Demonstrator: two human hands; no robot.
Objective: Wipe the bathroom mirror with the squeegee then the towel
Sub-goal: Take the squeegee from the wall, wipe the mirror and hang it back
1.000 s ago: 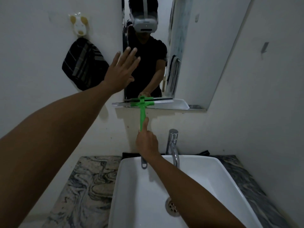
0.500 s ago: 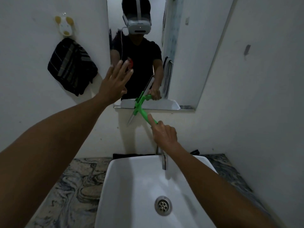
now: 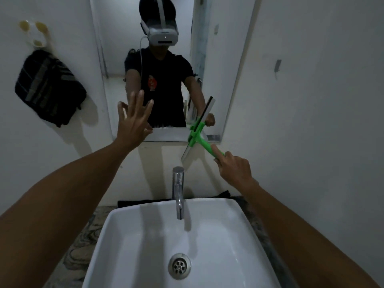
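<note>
Two hands: left hand (image 3: pixel 133 119) spread open, right hand (image 3: pixel 233 168) closed around green squeegee (image 3: pixel 198 135); no legible writing.

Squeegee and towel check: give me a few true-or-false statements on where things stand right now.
1. The right hand holds the green squeegee by its handle. True.
2. The squeegee blade lies level along the mirror's bottom edge. False: it is tilted diagonally, its upper end over the mirror and its lower end over the wall below.
3. The left hand grips the towel. False: it is open with fingers spread, in front of the mirror's lower left part.
4. The dark striped towel hangs on the wall left of the mirror. True.
5. Water is running from the faucet. False: no stream shows, and the sink looks dry.
</note>
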